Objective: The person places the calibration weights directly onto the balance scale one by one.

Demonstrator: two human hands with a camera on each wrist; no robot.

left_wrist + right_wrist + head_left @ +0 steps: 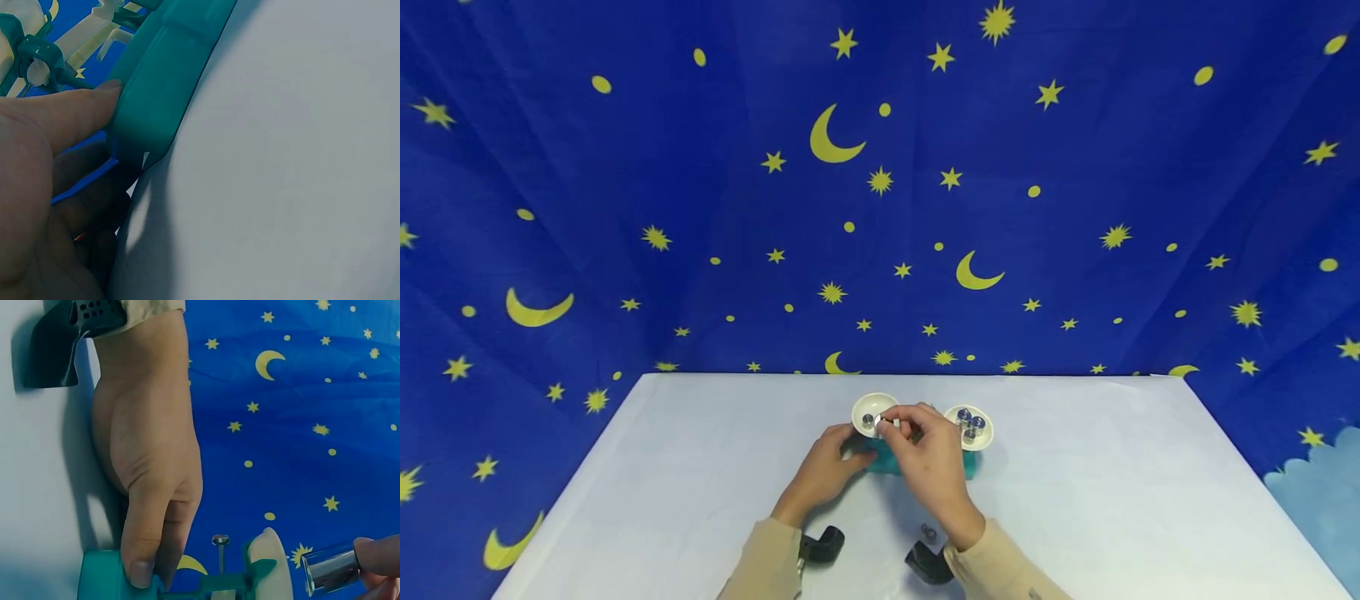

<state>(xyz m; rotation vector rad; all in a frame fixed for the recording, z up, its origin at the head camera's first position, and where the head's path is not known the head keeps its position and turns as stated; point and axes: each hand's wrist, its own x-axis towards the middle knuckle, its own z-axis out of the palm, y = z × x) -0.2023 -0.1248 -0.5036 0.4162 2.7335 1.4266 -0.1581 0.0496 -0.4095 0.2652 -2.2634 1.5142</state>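
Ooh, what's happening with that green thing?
A person's left hand is holding the end of a green balance toy. Their right hand pinches a shiny metal cylinder just above the left white dish, where another metal piece sits. The right white dish holds several more.

And there's the blue cloth (917, 100), filling the whole backdrop, creased in places and scattered with yellow stars (997, 22), moons (825, 143) and dots (1034, 192)! A pale-blue scalloped patch (1322, 487) peeks in at lower right. Below, the white table (1112, 492) runs wide, bright from above, greyer in the left wrist view.
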